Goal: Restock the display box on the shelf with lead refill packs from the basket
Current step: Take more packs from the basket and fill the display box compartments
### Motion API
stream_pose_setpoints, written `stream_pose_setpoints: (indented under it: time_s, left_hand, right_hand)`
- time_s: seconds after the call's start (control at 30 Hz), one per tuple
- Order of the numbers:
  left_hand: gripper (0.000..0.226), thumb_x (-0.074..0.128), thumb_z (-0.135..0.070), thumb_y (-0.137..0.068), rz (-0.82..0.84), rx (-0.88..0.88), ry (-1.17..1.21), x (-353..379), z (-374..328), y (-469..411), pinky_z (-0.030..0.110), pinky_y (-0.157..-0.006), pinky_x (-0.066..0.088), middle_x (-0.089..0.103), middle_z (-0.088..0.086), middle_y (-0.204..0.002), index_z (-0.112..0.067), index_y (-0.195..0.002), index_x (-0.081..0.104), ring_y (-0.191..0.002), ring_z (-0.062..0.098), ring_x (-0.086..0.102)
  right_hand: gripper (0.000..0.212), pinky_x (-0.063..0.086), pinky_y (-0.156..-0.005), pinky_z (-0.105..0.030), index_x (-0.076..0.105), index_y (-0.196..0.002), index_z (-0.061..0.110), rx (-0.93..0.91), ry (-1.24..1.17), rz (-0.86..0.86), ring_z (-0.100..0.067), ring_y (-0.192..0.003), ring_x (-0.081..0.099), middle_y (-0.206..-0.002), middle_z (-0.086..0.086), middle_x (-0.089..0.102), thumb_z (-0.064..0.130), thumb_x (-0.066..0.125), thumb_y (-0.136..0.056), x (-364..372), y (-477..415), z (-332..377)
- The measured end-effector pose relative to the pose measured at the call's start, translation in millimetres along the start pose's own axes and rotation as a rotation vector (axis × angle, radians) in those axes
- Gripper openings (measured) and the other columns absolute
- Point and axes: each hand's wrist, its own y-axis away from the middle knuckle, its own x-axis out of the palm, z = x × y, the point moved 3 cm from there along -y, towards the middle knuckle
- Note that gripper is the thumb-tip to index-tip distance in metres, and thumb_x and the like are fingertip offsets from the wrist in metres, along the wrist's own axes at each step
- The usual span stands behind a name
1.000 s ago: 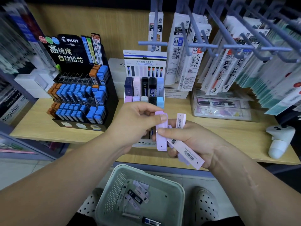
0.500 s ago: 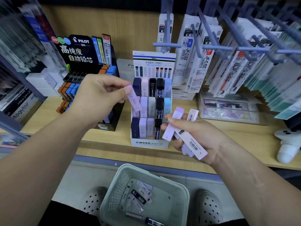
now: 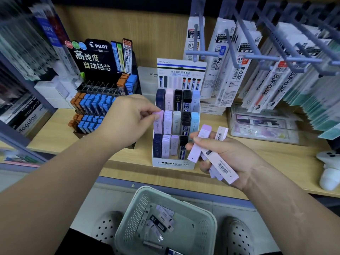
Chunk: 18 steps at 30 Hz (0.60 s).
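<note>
The white tiered MONO display box stands on the wooden shelf, its rows filled with navy, pink, lilac, black and light blue lead packs. My left hand pinches a lilac lead refill pack by its top, upright in the leftmost slot of the middle row. Just right of the box front, my right hand grips a fan of several lilac and pink packs. A pale green basket sits on the floor below with several more packs lying in it.
A black PILOT lead display with blue and orange packs stands left of the box. Refill packets hang on blue pegs overhead at the right. A clear plastic case and a white controller lie on the shelf at right. Shoes flank the basket.
My left hand took one lilac pack from the bundle in my right hand, carried it up and set it down into the middle row's left slot. The right hand stayed near the box front.
</note>
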Motion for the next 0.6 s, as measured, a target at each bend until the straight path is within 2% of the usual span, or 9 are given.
stream_pose_setpoints:
  time_s: [0.1,0.27,0.37,0.47,0.53,0.6]
  left_hand:
    - [0.008,0.08,-0.007,-0.08,0.041,0.093,-0.098,8.3,0.7,1.3,0.02,-0.067,0.049,0.067,0.0,-0.081,-0.009,-0.088,0.08,-0.067,0.005,0.053]
    - [0.009,0.082,-0.006,-0.077,0.062,0.049,-0.137,17.1,7.0,2.7,0.029,-0.065,0.053,0.059,-0.005,-0.08,-0.009,-0.083,0.076,-0.062,-0.009,0.046]
    - [0.016,0.082,-0.006,-0.076,0.066,0.037,-0.162,17.5,6.5,3.1,0.032,-0.066,0.053,0.056,-0.007,-0.081,-0.011,-0.089,0.074,-0.063,-0.009,0.045]
    - [0.03,0.081,-0.011,-0.076,0.07,-0.026,-0.198,16.6,6.6,3.3,0.034,-0.068,0.053,0.056,-0.008,-0.081,-0.018,-0.104,0.071,-0.066,-0.008,0.046]
    - [0.028,0.081,-0.014,-0.077,0.057,-0.046,-0.178,15.1,1.5,3.0,0.036,-0.068,0.054,0.057,-0.009,-0.079,-0.019,-0.103,0.071,-0.066,-0.006,0.048]
    - [0.016,0.079,-0.017,-0.081,0.005,-0.043,-0.084,12.6,-12.0,2.8,0.034,-0.067,0.054,0.059,-0.009,-0.075,-0.018,-0.097,0.074,-0.063,0.0,0.052]
  right_hand:
    - [0.012,0.045,-0.044,-0.019,0.073,-0.098,0.007,-0.001,0.0,0.004,-0.012,-0.055,0.064,-0.095,-0.021,0.074,0.01,0.071,-0.087,-0.1,-0.5,0.5]
    - [0.015,0.043,-0.044,-0.019,0.072,-0.104,0.006,-0.012,0.024,0.021,-0.015,-0.063,0.066,-0.094,-0.021,0.075,0.004,0.066,-0.09,-0.9,-0.2,1.9]
    - [0.016,0.044,-0.045,-0.02,0.072,-0.104,0.006,-0.014,0.037,0.029,-0.016,-0.066,0.066,-0.096,-0.021,0.075,0.002,0.065,-0.089,-2.2,0.8,2.3]
    - [0.017,0.044,-0.044,-0.02,0.072,-0.105,0.005,-0.016,0.046,0.038,-0.015,-0.064,0.066,-0.094,-0.021,0.075,0.001,0.064,-0.091,-3.8,1.7,2.4]
    - [0.018,0.044,-0.045,-0.02,0.072,-0.106,0.006,-0.016,0.068,0.045,-0.016,-0.065,0.066,-0.094,-0.02,0.075,0.001,0.064,-0.091,-5.4,1.5,2.1]
    - [0.019,0.044,-0.045,-0.021,0.072,-0.107,0.006,-0.013,0.107,0.063,-0.016,-0.066,0.065,-0.093,-0.019,0.075,0.001,0.065,-0.09,-5.1,1.7,1.2]
